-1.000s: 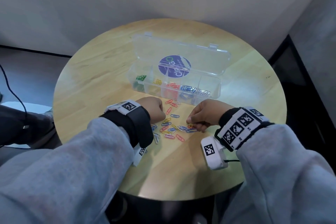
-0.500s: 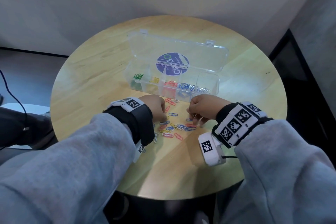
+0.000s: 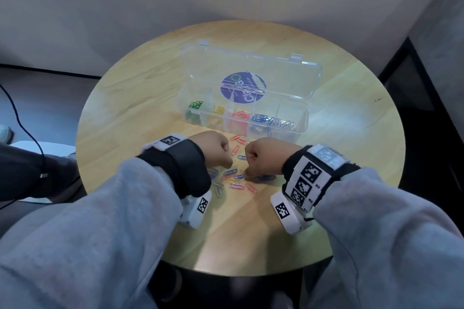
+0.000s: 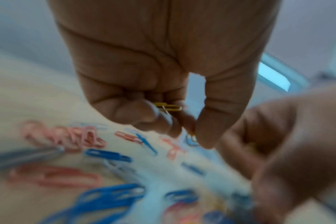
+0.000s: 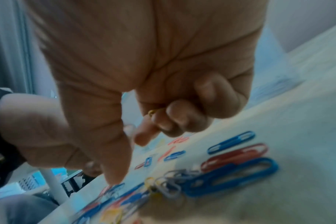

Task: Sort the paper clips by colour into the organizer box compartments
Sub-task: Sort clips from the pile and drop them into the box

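Note:
A clear organizer box [image 3: 300,123] stands open on the round wooden table [image 3: 125,113], holding green, yellow, red, blue and silver clips in separate compartments. Loose paper clips [image 3: 236,178] in red, blue, yellow and silver lie scattered in front of it. My left hand [image 3: 213,150] hovers over the pile's left side, its curled fingers holding yellow clips [image 4: 168,106]. My right hand [image 3: 261,158] hovers over the right side with a yellow clip [image 5: 152,112] tucked under its curled fingers, thumb and forefinger pointing down at the pile.
The box lid [image 3: 251,75] lies back flat behind the compartments, with a round purple sticker on it. A dark cabinet [image 3: 426,113] stands to the right of the table. A black cable [image 3: 22,120] runs down at the left.
Both hands have shifted slightly towards each other over the pile. The right hand has moved left and its fingertips have come down onto the clips.

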